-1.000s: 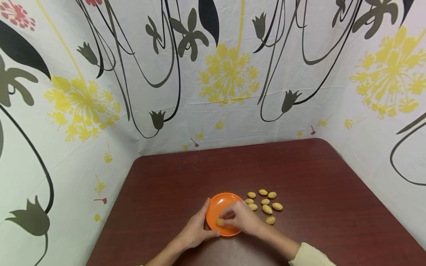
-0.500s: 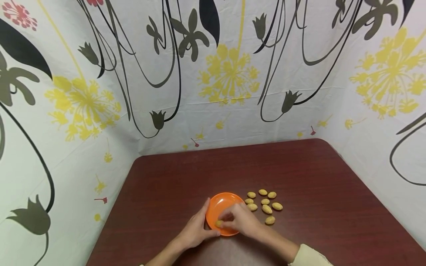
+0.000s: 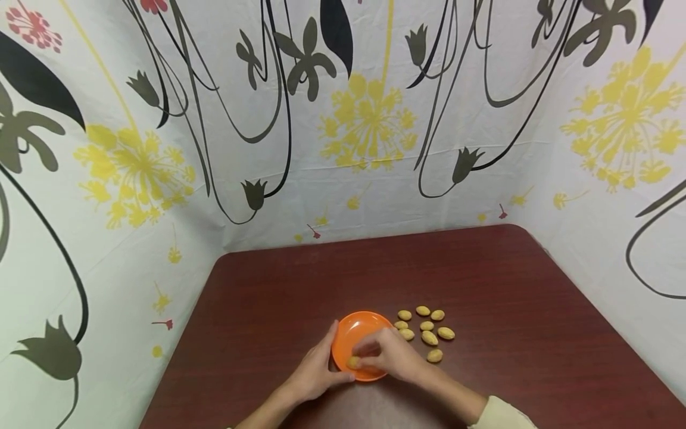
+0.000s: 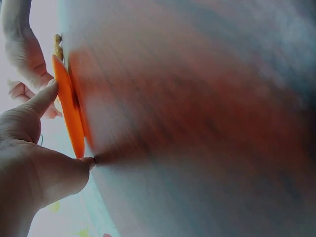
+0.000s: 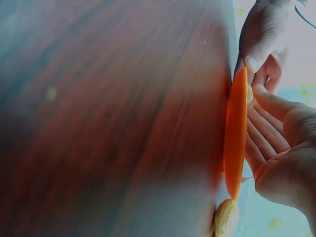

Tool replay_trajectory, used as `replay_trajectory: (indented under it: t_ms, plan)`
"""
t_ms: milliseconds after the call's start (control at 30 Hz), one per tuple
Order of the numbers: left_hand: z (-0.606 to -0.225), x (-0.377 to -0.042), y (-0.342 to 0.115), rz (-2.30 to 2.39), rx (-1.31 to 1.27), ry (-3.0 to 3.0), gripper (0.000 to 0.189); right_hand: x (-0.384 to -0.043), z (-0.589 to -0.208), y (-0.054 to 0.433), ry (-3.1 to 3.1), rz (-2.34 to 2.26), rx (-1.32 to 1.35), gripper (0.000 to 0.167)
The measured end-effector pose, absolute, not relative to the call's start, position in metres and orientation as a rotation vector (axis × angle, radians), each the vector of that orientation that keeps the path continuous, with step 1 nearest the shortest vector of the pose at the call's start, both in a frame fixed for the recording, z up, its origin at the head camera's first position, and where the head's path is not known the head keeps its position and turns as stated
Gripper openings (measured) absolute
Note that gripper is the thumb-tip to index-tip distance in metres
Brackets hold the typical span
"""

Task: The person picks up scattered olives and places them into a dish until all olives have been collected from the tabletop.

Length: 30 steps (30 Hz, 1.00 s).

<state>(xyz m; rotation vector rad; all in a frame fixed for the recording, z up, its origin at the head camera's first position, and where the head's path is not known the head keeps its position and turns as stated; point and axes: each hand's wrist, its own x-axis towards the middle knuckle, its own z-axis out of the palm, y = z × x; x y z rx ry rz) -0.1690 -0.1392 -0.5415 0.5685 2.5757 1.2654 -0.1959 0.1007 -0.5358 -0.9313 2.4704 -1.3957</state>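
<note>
An orange plate [image 3: 357, 331] lies on the dark red-brown table [image 3: 278, 286]. My left hand [image 3: 316, 370] holds its rim from the left side, fingers along the left edge and thumb at the near edge. Over the plate, my right hand [image 3: 393, 356] pinches a yellow, nut-like oval [image 3: 353, 362] between thumb and fingertips, low at the plate's near left. In the right wrist view, that nut-like oval [image 5: 250, 94] shows just above the rim, by the thumb tip. The right hand and wrist hide the plate's right part.
Several more yellow nut-like ovals [image 3: 430, 338] lie loose on the table right of the plate, the closest ones beside its rim. White cloth [image 3: 375, 202] printed with flowers hangs behind the table and along both sides.
Both hands stay almost still. The pinched nut-like oval shifts only slightly within the plate, and the head view tilts a little.
</note>
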Motion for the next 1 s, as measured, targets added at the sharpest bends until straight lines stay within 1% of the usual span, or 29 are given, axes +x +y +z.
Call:
replay_trajectory:
  t_ms: [267, 467, 700, 1000]
  plan:
    - [-0.541, -0.168, -0.139, 1.274, 0.562, 2.559, 0.118, -0.197, -0.525, 0.117, 2.553, -1.493, -0.979, 0.022]
    - [-0.541, -0.170, -0.138, 1.269, 0.530, 2.547, 0.117, -0.200, -0.517, 0.142, 2.632, -1.576, -0.902, 0.027]
    - [-0.543, -0.169, -0.139, 1.250, 0.544, 2.574, 0.119, -0.199, -0.521, 0.167, 2.611, -1.634, -0.743, 0.027]
    - [-0.543, -0.171, -0.138, 1.251, 0.526, 2.569, 0.118, -0.199, -0.529, 0.175, 2.749, -1.614, -0.783, 0.026]
